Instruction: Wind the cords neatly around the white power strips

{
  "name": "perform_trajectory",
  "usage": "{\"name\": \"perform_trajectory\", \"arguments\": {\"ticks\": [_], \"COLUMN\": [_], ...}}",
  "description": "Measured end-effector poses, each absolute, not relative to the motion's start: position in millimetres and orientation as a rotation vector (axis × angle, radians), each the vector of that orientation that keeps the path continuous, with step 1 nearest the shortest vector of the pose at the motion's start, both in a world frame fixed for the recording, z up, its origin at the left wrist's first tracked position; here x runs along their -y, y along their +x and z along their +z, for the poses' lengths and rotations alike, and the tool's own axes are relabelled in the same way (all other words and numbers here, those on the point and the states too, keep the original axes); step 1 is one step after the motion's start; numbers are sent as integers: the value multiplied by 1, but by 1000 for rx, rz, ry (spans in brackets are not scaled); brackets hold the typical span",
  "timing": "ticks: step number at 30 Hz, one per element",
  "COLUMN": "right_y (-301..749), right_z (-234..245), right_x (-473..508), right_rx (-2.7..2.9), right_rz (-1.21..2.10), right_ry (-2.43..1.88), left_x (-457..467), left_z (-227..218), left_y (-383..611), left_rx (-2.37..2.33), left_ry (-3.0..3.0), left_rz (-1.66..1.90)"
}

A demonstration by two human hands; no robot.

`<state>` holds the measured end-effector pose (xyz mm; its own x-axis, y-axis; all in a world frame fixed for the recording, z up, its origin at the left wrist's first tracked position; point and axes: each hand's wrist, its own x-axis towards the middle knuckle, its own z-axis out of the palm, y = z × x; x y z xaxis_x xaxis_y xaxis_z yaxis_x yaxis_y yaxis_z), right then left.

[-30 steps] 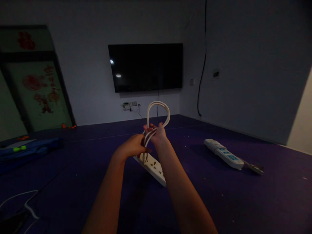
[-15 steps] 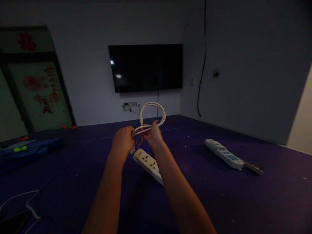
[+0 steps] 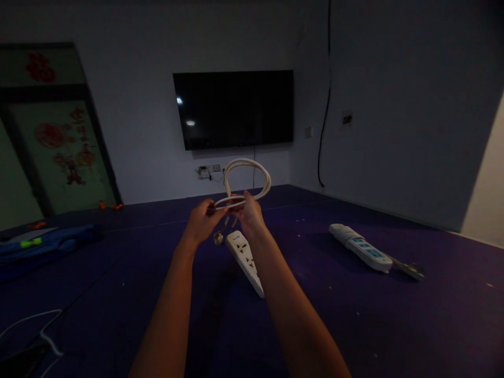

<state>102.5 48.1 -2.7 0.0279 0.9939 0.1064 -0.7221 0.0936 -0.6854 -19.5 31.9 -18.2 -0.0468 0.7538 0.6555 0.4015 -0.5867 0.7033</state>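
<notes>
A white power cord (image 3: 268,184) stands in loose loops above my hands, in the middle of the head view. My right hand (image 3: 250,214) is closed around the bottom of the loops, thumb on top. To its left, my left hand (image 3: 202,221) pinches a strand of the same cord. Below them hangs a white power strip (image 3: 244,260), tilted, its lower end partly behind my right forearm. The cord's plug (image 3: 218,238) dangles beside the strip's upper end.
Another power strip (image 3: 360,247), its cord wrapped around it, lies on the purple floor (image 3: 307,325) at right. Blue cloth (image 3: 59,242) lies at left, a white cable (image 3: 49,336) at lower left. A television (image 3: 236,110) hangs on the far wall.
My left hand has shifted slightly right and up, towards my right hand. The cord loops have widened, and the hanging power strip has swung to a steeper tilt.
</notes>
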Motion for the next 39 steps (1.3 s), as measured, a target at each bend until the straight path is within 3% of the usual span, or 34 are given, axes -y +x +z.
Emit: {"name": "perform_trajectory", "arguments": {"ticks": [7, 11, 19, 30, 39], "right_y": [97, 86, 77, 72, 76], "right_z": [-1, -1, -2, -8, -12], "right_x": [-44, -38, -31, -30, -36], "right_rx": [706, 746, 797, 844, 847], "right_rz": [1489, 1440, 1452, 1522, 1489], "right_ry": [-495, -553, -582, -586, -628], "left_x": [-38, -35, -49, -51, -58], "left_z": [-22, -25, -33, -28, -31], "left_y": [0, 8, 6, -2, -9], "left_rx": [-1329, -1412, -1167, -788, -595], "left_ry": [1592, 1486, 1218, 1037, 1003], "left_rz": [2076, 2135, 2324, 2459, 2292]}}
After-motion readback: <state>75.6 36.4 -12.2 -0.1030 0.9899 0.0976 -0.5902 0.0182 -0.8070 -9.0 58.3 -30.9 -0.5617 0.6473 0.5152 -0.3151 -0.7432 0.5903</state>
